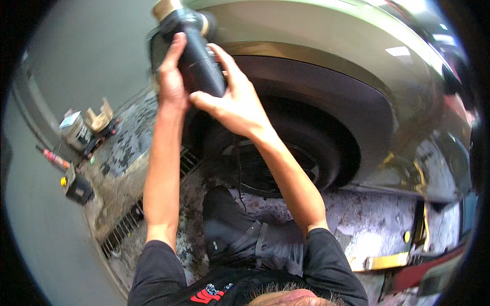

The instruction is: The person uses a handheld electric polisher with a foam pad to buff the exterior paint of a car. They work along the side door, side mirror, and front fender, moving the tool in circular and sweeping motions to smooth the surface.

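Note:
Both my hands are raised at the upper left of the head view, around a black power tool that looks like a car polisher (199, 63). Along its left side lies my left hand (172, 78), thumb pointing up the body. My right hand (239, 99) wraps the lower right end of the body. A round, blurred pad (208, 26) at the tool's head is close to the olive-grey car fender (306, 28); whether it touches cannot be made out. A thin dark cord (240, 176) hangs below my hands.
Below the fender is a dark wheel (333, 149). A grey wall (76, 49) rises on the left, with a bucket (78, 132) and a black container (78, 187) beside it. A drain grate (124, 227) crosses the wet floor. A yellow-and-black barrier (388, 262) lies at lower right.

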### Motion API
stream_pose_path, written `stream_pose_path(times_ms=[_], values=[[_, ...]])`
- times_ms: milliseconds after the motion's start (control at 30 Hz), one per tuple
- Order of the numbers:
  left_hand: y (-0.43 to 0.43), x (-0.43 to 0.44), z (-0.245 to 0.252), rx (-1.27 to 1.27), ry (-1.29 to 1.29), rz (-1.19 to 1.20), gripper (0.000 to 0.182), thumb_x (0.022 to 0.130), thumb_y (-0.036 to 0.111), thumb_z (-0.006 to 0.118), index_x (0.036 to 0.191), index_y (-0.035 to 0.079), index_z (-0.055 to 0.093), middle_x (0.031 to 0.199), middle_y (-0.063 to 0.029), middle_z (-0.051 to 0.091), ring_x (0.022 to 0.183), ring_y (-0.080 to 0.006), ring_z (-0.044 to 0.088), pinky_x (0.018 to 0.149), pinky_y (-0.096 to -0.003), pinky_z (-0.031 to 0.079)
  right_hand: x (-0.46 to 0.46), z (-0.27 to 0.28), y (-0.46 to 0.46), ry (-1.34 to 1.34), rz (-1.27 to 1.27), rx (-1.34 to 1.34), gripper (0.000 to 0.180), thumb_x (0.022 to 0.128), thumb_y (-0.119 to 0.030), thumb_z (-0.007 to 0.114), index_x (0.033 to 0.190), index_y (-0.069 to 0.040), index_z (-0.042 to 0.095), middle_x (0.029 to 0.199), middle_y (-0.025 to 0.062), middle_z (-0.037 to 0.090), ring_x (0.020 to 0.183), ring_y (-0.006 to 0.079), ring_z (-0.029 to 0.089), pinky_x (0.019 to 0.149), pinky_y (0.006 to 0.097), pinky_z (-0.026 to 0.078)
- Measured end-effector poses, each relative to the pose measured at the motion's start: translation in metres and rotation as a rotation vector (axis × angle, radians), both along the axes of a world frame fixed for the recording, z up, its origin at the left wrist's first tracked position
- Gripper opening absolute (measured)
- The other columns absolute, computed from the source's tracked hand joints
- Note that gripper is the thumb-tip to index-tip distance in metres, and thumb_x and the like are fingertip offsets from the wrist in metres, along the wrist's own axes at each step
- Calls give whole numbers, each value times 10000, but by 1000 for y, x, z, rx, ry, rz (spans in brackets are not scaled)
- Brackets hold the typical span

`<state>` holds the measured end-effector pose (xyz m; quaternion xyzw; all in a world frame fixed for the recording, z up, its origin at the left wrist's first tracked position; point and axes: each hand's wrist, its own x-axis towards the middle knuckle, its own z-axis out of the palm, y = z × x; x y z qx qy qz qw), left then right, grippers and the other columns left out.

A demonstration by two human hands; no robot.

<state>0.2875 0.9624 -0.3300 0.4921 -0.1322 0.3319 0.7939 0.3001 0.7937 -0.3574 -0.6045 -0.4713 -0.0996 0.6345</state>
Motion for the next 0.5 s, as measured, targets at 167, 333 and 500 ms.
stream_pose_path(times_ms=[167,333,500], values=[[-77,5,9,47,-23,-115,498,1073,516,680,1271,61,712,1076,-86,767,915,-182,756,864,-347,622,-6,-2,-70,0,-14,84,1029,815,-293,875,1681,-31,386,1606,277,538,1464,367,560,1236,439,419],[-240,43,20,348,-105,-100,566,1085,491,679,1358,-3,689,1259,-93,750,1090,-189,736,1015,-364,578,4,-20,-195,41,-197,381,964,932,-283,854,1718,-36,353,1604,206,559,1374,266,616,1175,404,480],[-400,83,14,613,-233,-304,586,1025,469,761,1287,-50,690,1261,-157,772,1172,-286,728,1091,-410,533,12,-54,-308,144,-289,729,834,1041,-219,734,1746,-88,307,1523,171,620,1236,229,697,1004,375,604]])
